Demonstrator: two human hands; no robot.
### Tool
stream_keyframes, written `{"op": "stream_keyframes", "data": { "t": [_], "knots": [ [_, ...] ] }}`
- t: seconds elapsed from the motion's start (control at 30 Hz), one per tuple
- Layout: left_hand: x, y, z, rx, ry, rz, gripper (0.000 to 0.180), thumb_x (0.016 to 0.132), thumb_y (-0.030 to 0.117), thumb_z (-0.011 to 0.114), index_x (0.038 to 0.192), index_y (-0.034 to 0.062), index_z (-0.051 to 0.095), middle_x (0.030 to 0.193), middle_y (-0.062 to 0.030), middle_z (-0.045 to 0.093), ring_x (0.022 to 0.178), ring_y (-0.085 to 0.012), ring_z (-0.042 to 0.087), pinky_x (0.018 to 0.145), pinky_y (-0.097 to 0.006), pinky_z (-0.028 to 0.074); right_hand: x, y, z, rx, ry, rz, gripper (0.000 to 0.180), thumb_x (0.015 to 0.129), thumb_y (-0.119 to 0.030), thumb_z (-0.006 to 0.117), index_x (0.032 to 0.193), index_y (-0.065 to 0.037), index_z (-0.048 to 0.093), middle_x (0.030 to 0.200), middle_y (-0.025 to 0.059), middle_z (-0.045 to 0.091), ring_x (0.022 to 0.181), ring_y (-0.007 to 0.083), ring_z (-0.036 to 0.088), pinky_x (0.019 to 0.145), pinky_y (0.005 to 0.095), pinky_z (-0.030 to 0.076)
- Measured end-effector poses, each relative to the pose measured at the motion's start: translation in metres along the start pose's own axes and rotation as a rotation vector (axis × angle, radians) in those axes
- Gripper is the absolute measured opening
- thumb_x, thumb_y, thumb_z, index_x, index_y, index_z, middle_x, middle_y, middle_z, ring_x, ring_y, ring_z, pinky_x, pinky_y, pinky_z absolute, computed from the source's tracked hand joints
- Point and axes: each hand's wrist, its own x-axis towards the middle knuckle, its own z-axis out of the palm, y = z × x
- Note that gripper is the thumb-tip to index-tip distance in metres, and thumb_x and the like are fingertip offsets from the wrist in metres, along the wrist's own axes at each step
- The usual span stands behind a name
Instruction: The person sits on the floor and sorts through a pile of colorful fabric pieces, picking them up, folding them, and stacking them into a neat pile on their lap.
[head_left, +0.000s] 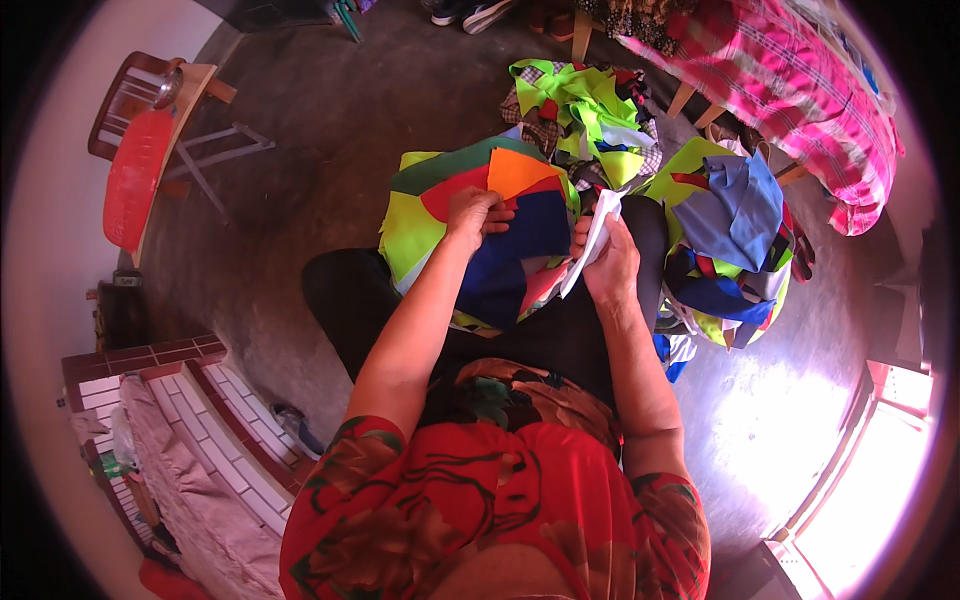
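Head view: the left hand (474, 214) has its fingers partly curled over the upper middle of a rounded bundle of multicoloured fabric pieces (490, 275); whether the fingertips grip an edge cannot be told. The right hand (614, 262) is closed, thumb against fingers, on a folded white strip of thin material (602, 222) at the bundle's right side.

The bundle rests on the lap, over black trousers (340, 290). Visible pieces: lime, green, orange, red, dark blue. Any container beneath is hidden.

Beyond the bundle, a heap of lime-green and checked cloth scraps (600, 112) lies on the grey floor (350, 130). To the right, a rounded heap of blue, lime and red scraps (725, 285) is topped by a grey-blue cloth (735, 205); fabric covers its sides, so any container cannot be identified.

Far left, a wooden-topped table (188, 100) carries a rounded metal vessel (168, 88); its contents are not visible. A small black box (125, 290) bears a pale marking, too small to read.
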Motion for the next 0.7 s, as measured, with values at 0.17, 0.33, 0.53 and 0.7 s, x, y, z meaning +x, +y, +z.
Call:
{"op": "stream_keyframes", "data": {
  "t": [0.17, 0.33, 0.53, 0.7],
  "knots": [
    [-0.008, -0.003, 0.004, 0.019, 0.018, -0.057, 0.020, 0.083, 0.023, 0.061, 0.089, 0.0042, 0.055, 0.071, -0.0077, 0.059, 0.056, -0.0220, 0.066, 0.041, -0.033, 0.053, 0.002, 0.001, -0.003, -0.028, -0.024, 0.015, 0.027, 0.092, -0.027, 0.049, 0.107, -0.004, 0.052, 0.083, 0.0119, 0.062, 0.070, 0.0203, 0.058, 0.062, 0.0340, 0.048],
    [-0.016, -0.007, -0.002, 0.108, 0.032, -0.085, 0.024, 0.083, 0.026, 0.062, 0.090, 0.0044, 0.054, 0.070, -0.0083, 0.058, 0.055, -0.0214, 0.064, 0.039, -0.032, 0.050, 0.003, 0.002, -0.002, -0.077, -0.032, 0.034, 0.028, 0.093, -0.027, 0.048, 0.107, -0.003, 0.053, 0.084, 0.0124, 0.063, 0.071, 0.0206, 0.060, 0.064, 0.0336, 0.049],
    [-0.036, -0.005, -0.008, 0.198, 0.023, -0.064, 0.026, 0.083, 0.026, 0.064, 0.092, 0.0045, 0.054, 0.075, -0.0078, 0.057, 0.054, -0.0193, 0.063, 0.040, -0.030, 0.048, 0.003, 0.003, 0.001, -0.161, -0.047, 0.030, 0.026, 0.093, -0.021, 0.052, 0.110, -0.002, 0.055, 0.090, 0.0148, 0.066, 0.077, 0.0216, 0.064, 0.070, 0.0342, 0.052],
    [-0.062, -0.010, -0.020, 0.243, -0.132, -0.035, 0.031, 0.084, 0.032, 0.067, 0.098, 0.0057, 0.056, 0.080, -0.0068, 0.060, 0.064, -0.0184, 0.064, 0.053, -0.028, 0.051, 0.003, 0.005, 0.006, -0.191, -0.129, 0.028, 0.027, 0.088, -0.016, 0.062, 0.110, -0.002, 0.056, 0.096, 0.0137, 0.066, 0.082, 0.0195, 0.065, 0.077, 0.0318, 0.052]
  ]
}}
